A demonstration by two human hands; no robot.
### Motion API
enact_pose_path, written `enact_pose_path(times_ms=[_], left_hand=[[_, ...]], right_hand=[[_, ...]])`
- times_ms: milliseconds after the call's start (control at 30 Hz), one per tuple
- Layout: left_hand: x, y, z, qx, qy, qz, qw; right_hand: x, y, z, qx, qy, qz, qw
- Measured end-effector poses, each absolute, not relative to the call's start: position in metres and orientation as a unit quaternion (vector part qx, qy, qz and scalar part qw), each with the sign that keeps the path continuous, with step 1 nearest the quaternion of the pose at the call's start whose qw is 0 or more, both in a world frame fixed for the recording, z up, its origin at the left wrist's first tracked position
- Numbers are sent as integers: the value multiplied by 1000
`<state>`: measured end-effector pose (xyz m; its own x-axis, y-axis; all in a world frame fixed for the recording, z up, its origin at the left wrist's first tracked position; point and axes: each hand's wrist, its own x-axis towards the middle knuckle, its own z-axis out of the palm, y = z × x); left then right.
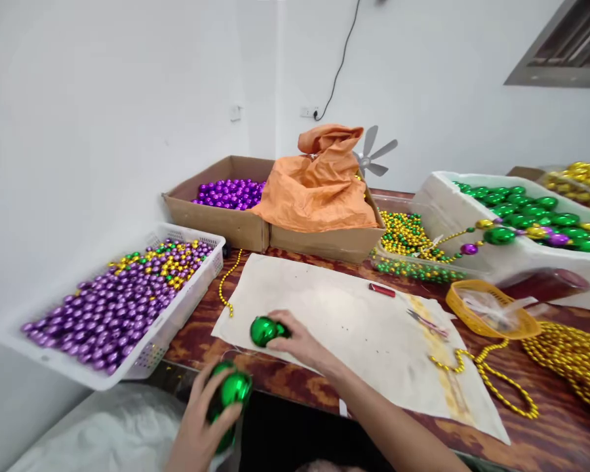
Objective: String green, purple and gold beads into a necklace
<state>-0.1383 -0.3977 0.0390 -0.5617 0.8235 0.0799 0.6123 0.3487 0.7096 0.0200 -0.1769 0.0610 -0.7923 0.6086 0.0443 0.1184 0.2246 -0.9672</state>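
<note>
Small workshop, bead craft by the look: white basket point(194, 298), cardboard box point(216, 226) and foam box point(450, 206) of bulk shiny beads point(122, 308) crowd a wood-grain table point(295, 387); stained work cloth point(334, 314), snips point(427, 324); plain white walls point(128, 78), fan point(366, 160), socket point(307, 112).

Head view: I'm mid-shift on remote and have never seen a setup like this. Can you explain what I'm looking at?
There is no machine here: these are a person's bare hands, filmed by a camera worn on their head, looking forward and down. The left hand, slightly blurred, holds shiny green balls in front of the table edge. The right hand grips at least one green ball at the near left of a pale cloth. The cloth, spread on a wood-grained table, also bears small scissors and a small red object. At left stands a white basket of mostly purple beads.
</note>
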Motion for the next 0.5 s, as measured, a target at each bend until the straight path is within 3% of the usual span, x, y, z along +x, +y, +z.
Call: enact_pose_path(times_ms=[133, 267, 500], left_hand=[[-174, -238, 66, 493, 781, 367, 112], [-185, -110, 84, 559, 795, 220, 85], [-180, -19, 58, 621, 783, 20, 8]], right_hand=[[40, -110, 45, -350, -805, 399, 267], [42, -73, 26, -385, -849, 257, 254], [20, -20, 19, -381, -882, 154, 229]])
